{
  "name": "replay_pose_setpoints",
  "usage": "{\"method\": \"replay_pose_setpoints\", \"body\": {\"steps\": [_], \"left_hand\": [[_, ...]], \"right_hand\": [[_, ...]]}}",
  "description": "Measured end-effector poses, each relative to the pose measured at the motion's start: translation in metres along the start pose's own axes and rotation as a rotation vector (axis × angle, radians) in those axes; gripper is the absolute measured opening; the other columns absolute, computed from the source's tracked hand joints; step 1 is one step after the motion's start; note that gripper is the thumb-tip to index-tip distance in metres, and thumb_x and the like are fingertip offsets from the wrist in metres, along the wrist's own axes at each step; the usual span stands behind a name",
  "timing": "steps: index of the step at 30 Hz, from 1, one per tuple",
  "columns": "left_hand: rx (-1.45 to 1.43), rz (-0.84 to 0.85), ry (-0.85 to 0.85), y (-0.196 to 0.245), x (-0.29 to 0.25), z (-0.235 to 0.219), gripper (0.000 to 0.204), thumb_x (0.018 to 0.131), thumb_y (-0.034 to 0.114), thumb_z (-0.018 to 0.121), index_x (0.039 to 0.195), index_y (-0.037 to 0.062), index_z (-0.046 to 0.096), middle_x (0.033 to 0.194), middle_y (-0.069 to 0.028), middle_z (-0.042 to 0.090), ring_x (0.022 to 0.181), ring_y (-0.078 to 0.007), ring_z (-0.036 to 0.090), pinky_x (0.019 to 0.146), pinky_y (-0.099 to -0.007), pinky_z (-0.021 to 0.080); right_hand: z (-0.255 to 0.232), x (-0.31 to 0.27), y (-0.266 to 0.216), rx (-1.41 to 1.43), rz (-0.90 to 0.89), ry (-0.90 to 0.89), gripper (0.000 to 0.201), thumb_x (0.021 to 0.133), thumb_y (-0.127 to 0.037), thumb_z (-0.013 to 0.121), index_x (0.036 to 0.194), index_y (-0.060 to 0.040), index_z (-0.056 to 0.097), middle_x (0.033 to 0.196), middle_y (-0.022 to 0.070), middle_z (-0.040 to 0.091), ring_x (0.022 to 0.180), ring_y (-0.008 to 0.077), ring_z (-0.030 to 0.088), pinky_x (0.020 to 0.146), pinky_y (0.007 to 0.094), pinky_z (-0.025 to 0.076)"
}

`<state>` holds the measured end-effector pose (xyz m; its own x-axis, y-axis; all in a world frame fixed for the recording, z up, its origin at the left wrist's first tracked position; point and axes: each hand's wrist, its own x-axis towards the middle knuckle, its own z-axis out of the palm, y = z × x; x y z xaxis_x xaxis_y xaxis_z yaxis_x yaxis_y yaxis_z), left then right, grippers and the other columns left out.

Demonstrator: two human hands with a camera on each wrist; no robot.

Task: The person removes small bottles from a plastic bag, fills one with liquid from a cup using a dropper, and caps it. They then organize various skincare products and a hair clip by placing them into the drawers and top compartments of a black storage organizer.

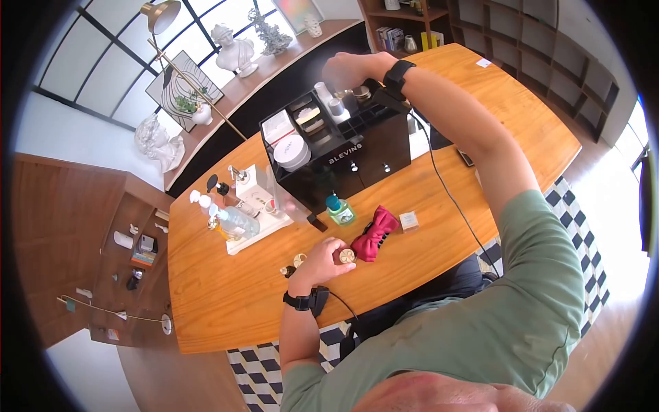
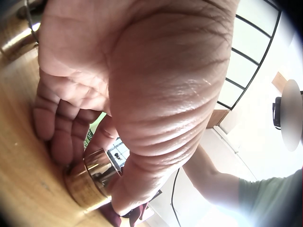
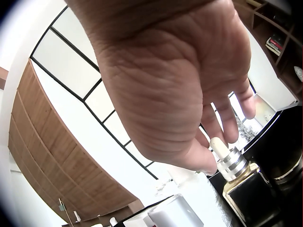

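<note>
My left hand point(image 1: 319, 264) pinches a small gold round jar point(image 2: 87, 182) between thumb and fingers, low over the wooden table. Its top, with a pale pattern, faces up in the head view. A dark red bow point(image 1: 376, 233) lies just beyond those fingertips, and another gold piece point(image 1: 300, 259) sits behind the hand. Over the far side of a black organizer box point(image 1: 371, 154), my right hand point(image 1: 347, 71) is blurred. In the right wrist view its thumb tip is right at the silver collar of a dark dropper bottle point(image 3: 246, 194), with the other fingers extended behind the white bulb.
A green bottle point(image 1: 340, 211) and a small box point(image 1: 408, 221) stand in front of the organizer. Pump bottles point(image 1: 237, 221) crowd a white tray point(image 1: 257, 233) at left. A white round container point(image 1: 292, 152) sits in the organizer. A cable point(image 1: 449, 189) trails from the right wrist.
</note>
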<state>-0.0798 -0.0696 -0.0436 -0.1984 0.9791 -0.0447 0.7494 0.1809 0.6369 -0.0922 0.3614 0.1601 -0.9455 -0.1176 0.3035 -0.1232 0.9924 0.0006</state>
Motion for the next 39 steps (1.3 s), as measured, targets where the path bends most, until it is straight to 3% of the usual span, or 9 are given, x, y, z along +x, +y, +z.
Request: {"method": "replay_pose_setpoints", "body": {"steps": [4,12,16,22,27,29,32,35,39], "left_hand": [[-0.046,-0.044,-0.025,0.003,0.000,-0.001,0.048,0.077,0.028,0.088,0.109,-0.0021,0.067,0.100,-0.0132,0.066,0.090,-0.0267,0.065,0.081,-0.0354,0.053],[-0.018,-0.103,-0.104,0.007,0.002,-0.005,0.051,0.078,0.031,0.085,0.110,-0.0032,0.065,0.104,-0.0174,0.065,0.097,-0.0338,0.063,0.087,-0.0401,0.052],[-0.008,-0.061,-0.066,0.004,0.000,-0.004,0.051,0.078,0.031,0.086,0.110,-0.0032,0.065,0.103,-0.0174,0.066,0.097,-0.0343,0.063,0.087,-0.0408,0.052],[-0.020,-0.087,-0.096,0.009,0.001,-0.007,0.052,0.078,0.032,0.086,0.111,-0.0027,0.065,0.106,-0.0178,0.066,0.102,-0.0346,0.063,0.090,-0.0408,0.051],[-0.005,0.035,0.018,0.002,0.000,-0.001,0.046,0.076,0.025,0.090,0.106,-0.0020,0.067,0.095,-0.0114,0.066,0.082,-0.0223,0.066,0.073,-0.0328,0.054],[-0.060,-0.053,-0.058,0.007,0.000,-0.005,0.049,0.079,0.032,0.085,0.109,-0.0024,0.066,0.105,-0.0180,0.066,0.103,-0.0351,0.064,0.090,-0.0408,0.051],[-0.022,-0.077,-0.081,0.011,0.001,-0.007,0.049,0.079,0.031,0.085,0.109,-0.0024,0.066,0.105,-0.0182,0.067,0.103,-0.0353,0.064,0.090,-0.0409,0.051],[-0.064,-0.058,-0.056,0.009,0.000,-0.005,0.048,0.079,0.030,0.085,0.109,-0.0026,0.066,0.105,-0.0182,0.067,0.103,-0.0355,0.064,0.090,-0.0411,0.051],[-0.054,-0.057,-0.060,0.011,-0.001,-0.007,0.048,0.079,0.030,0.085,0.109,-0.0027,0.066,0.105,-0.0183,0.067,0.102,-0.0358,0.064,0.089,-0.0414,0.051]], "right_hand": [[-0.005,-0.001,-0.004,0.038,0.065,-0.083,0.021,0.072,-0.011,0.067,0.089,-0.0003,0.067,0.088,0.0178,0.068,0.091,0.0403,0.066,0.079,0.0473,0.052],[-0.016,-0.008,-0.030,0.164,-0.023,0.142,0.048,0.080,-0.018,0.076,0.124,0.0009,0.071,0.118,0.0191,0.073,0.107,0.0353,0.071,0.095,0.0411,0.057],[-0.011,-0.011,-0.029,0.097,-0.059,0.330,0.034,0.081,-0.020,0.074,0.108,0.0006,0.073,0.102,0.0189,0.075,0.094,0.0346,0.072,0.085,0.0412,0.057],[-0.010,-0.029,-0.046,0.077,-0.013,0.114,0.027,0.075,-0.028,0.072,0.084,-0.0035,0.076,0.080,0.0160,0.073,0.077,0.0328,0.071,0.071,0.0389,0.058],[-0.001,-0.032,-0.044,0.133,-0.001,-0.008,0.034,0.078,-0.034,0.072,0.092,-0.0031,0.077,0.094,0.0164,0.076,0.089,0.0343,0.072,0.079,0.0414,0.057],[0.002,-0.032,-0.043,0.123,-0.054,0.023,0.037,0.082,-0.038,0.070,0.094,-0.0028,0.076,0.096,0.0157,0.076,0.091,0.0355,0.071,0.082,0.0427,0.056],[0.000,-0.028,-0.043,0.076,0.038,-0.068,0.047,0.078,-0.033,0.082,0.110,0.0012,0.075,0.108,0.0205,0.073,0.105,0.0354,0.070,0.092,0.0408,0.056],[0.016,-0.023,-0.020,0.043,-0.087,0.066,0.035,0.080,-0.038,0.069,0.087,-0.0038,0.074,0.090,0.0175,0.072,0.086,0.0405,0.066,0.082,0.0451,0.054],[0.000,-0.025,-0.016,-0.027,-0.015,-0.011,0.034,0.078,-0.037,0.069,0.085,-0.0038,0.073,0.091,0.0185,0.072,0.085,0.0421,0.066,0.083,0.0457,0.053]]}}
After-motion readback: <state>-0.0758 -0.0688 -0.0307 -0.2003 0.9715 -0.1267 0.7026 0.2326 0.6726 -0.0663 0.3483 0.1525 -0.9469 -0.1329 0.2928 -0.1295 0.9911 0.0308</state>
